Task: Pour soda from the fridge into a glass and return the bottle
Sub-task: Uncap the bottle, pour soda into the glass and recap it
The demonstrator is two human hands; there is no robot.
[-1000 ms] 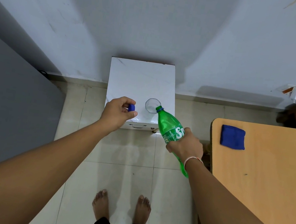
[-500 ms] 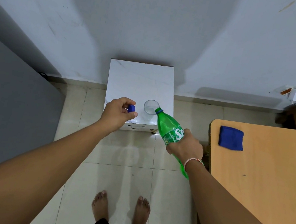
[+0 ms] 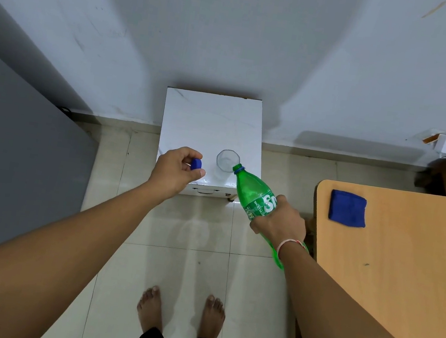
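Observation:
A clear glass (image 3: 227, 163) stands near the front edge of a small white table (image 3: 212, 118). My right hand (image 3: 280, 221) grips a green soda bottle (image 3: 254, 195) round its labelled middle. The bottle is tilted, its open mouth at the glass's right rim. My left hand (image 3: 176, 172) holds the blue bottle cap (image 3: 196, 164) between thumb and fingers, just left of the glass. I cannot make out liquid in the glass.
A grey fridge side (image 3: 15, 155) fills the left. A wooden table (image 3: 392, 266) stands at the right with a folded blue cloth (image 3: 348, 208) on it. My bare feet (image 3: 180, 310) are on the tiled floor below the white table.
The bottle's mouth has shifted slightly toward the glass rim. My left hand keeps the cap in the same place.

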